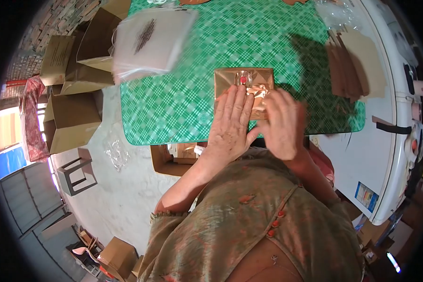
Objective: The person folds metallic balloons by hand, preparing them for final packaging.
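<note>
A flat square package in shiny copper-gold wrapping (pixel 223 77) lies near the front edge of the table. On its upper part sits a small clear plastic piece with a red spot (pixel 243 80). My left hand (pixel 230 120) is laid flat over the package, fingers stretched forward and partly covering it. Over the package's right edge is my right hand (pixel 284 124), slightly blurred, its fingers bent and the thumb apart from them, with nothing seen in it. The two thumbs come close together just below the package.
A green checked cloth (pixel 202 101) covers the table. A stack of clear plastic bags (pixel 150 42) lies at the back left, brown cardboard sheets (pixel 350 66) at the right. Open cartons (pixel 75 115) stand left; another carton (pixel 167 164) sits under the table edge. A white appliance (pixel 366 155) borders the right.
</note>
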Motion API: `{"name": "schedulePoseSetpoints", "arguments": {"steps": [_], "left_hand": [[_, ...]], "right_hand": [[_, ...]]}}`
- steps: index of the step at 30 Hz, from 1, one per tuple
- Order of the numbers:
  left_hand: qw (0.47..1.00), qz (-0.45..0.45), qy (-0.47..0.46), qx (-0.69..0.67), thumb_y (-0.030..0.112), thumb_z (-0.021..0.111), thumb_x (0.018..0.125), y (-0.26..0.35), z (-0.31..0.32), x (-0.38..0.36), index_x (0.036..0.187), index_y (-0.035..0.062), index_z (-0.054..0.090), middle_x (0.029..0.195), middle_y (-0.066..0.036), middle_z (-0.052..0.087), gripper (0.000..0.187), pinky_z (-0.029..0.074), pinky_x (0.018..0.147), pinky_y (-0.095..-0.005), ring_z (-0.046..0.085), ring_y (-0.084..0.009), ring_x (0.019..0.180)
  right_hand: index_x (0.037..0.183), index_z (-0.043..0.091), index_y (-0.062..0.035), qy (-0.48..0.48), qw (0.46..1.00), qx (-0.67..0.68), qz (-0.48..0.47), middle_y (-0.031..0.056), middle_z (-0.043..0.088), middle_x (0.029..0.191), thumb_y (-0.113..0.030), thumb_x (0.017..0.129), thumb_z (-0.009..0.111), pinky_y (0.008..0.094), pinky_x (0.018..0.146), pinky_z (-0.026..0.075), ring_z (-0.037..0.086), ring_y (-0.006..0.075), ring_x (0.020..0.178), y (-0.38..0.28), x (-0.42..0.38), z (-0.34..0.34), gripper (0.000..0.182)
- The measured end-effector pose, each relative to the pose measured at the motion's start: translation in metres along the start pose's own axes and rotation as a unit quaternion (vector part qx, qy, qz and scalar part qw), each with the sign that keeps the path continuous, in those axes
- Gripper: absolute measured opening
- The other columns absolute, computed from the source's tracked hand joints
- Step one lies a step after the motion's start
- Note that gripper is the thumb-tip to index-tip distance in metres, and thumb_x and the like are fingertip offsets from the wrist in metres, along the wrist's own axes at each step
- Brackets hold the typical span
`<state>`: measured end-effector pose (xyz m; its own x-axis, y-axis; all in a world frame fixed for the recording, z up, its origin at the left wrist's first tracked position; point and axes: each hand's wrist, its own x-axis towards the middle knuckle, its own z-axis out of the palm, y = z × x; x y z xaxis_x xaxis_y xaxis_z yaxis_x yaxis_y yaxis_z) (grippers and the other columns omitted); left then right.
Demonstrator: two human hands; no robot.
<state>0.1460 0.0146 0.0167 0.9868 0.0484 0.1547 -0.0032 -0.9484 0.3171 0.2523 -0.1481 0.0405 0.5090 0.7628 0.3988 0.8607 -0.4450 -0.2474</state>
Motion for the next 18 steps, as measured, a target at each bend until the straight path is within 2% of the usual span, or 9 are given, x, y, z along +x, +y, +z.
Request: {"name": "schedulePoseSetpoints", "arguments": {"steps": [2, 3, 6, 7, 11, 13, 16, 18], "left_hand": [[1.0, 0.007, -0.007, 0.022, 0.048, 0.058, 0.101, -0.001, 0.001, 0.001, 0.161, -0.0085, 0.038, 0.171, -0.03, 0.028, 0.085, 0.018, 0.131, -0.0571, 0.023, -0.0468, 0.16], [0.999, 0.007, -0.014, 0.039, 0.045, 0.058, 0.101, 0.0, 0.001, 0.001, 0.16, -0.0087, 0.038, 0.171, -0.03, 0.027, 0.082, 0.017, 0.131, -0.0573, 0.023, -0.047, 0.16], [0.999, 0.0, -0.01, 0.032, 0.033, 0.062, 0.098, 0.001, -0.002, 0.002, 0.162, -0.0084, 0.035, 0.172, -0.028, 0.027, 0.08, 0.02, 0.132, -0.0558, 0.023, -0.0454, 0.161], [1.0, -0.005, -0.006, 0.019, 0.028, 0.064, 0.096, 0.002, -0.003, 0.001, 0.162, -0.0082, 0.033, 0.172, -0.027, 0.027, 0.082, 0.021, 0.132, -0.0549, 0.024, -0.0445, 0.161], [0.999, 0.003, 0.008, -0.05, 0.022, 0.064, 0.095, -0.004, -0.01, 0.002, 0.162, -0.0086, 0.033, 0.171, -0.027, 0.029, 0.08, 0.021, 0.132, -0.0547, 0.028, -0.0437, 0.16], [0.996, 0.01, 0.008, -0.088, 0.02, 0.064, 0.094, -0.013, -0.016, 0.003, 0.162, -0.0091, 0.034, 0.171, -0.027, 0.031, 0.08, 0.021, 0.132, -0.0544, 0.029, -0.0431, 0.159], [0.997, 0.012, 0.051, -0.065, 0.021, 0.062, 0.096, -0.022, -0.028, 0.014, 0.161, -0.0099, 0.035, 0.169, -0.028, 0.033, 0.077, 0.021, 0.132, -0.0537, 0.03, -0.0429, 0.159], [0.997, 0.0, 0.063, -0.043, 0.027, 0.06, 0.101, -0.026, -0.024, 0.023, 0.16, -0.0099, 0.036, 0.169, -0.028, 0.033, 0.075, 0.021, 0.132, -0.0536, 0.029, -0.0428, 0.159]], "right_hand": [[0.153, 0.051, -0.0003, -0.086, 0.996, 0.027, -0.028, 0.0169, 0.046, 0.162, -0.044, 0.088, 0.077, 0.0612, 0.122, 0.027, 0.04, 0.0325, 0.154, -0.012, 0.005, -0.006, 0.083], [0.161, 0.042, 0.0005, -0.135, 0.989, 0.054, -0.037, 0.0168, 0.036, 0.171, -0.057, 0.09, 0.07, 0.0629, 0.129, 0.01, 0.025, 0.0314, 0.163, -0.008, 0.001, 0.001, 0.096], [0.164, 0.035, 0.0016, -0.167, 0.985, 0.046, -0.026, 0.017, 0.035, 0.171, -0.068, 0.093, 0.06, 0.0633, 0.13, 0.007, 0.024, 0.0317, 0.163, 0.001, -0.003, 0.012, 0.102], [0.165, 0.031, 0.0035, -0.17, 0.985, 0.033, -0.026, 0.017, 0.032, 0.173, -0.075, 0.096, 0.048, 0.0632, 0.13, 0.005, 0.022, 0.0321, 0.164, 0.003, -0.004, 0.014, 0.105], [0.165, 0.029, 0.0044, -0.176, 0.983, 0.03, -0.031, 0.0181, 0.03, 0.174, -0.075, 0.101, 0.039, 0.0631, 0.13, 0.004, 0.021, 0.0321, 0.164, 0.005, -0.006, 0.015, 0.103], [0.165, 0.029, 0.0043, -0.18, 0.983, 0.027, -0.033, 0.0184, 0.029, 0.174, -0.073, 0.1, 0.046, 0.0633, 0.13, 0.004, 0.02, 0.0323, 0.164, 0.005, -0.004, 0.014, 0.103], [0.164, 0.033, 0.0041, -0.187, 0.982, 0.023, -0.022, 0.0183, 0.029, 0.174, -0.068, 0.096, 0.057, 0.0637, 0.13, 0.004, 0.02, 0.0324, 0.164, 0.0, -0.002, 0.012, 0.102], [0.161, 0.038, 0.004, -0.191, 0.981, 0.019, -0.017, 0.0179, 0.03, 0.174, -0.065, 0.092, 0.064, 0.0638, 0.13, 0.004, 0.02, 0.0321, 0.164, -0.002, -0.002, 0.012, 0.102]]}}
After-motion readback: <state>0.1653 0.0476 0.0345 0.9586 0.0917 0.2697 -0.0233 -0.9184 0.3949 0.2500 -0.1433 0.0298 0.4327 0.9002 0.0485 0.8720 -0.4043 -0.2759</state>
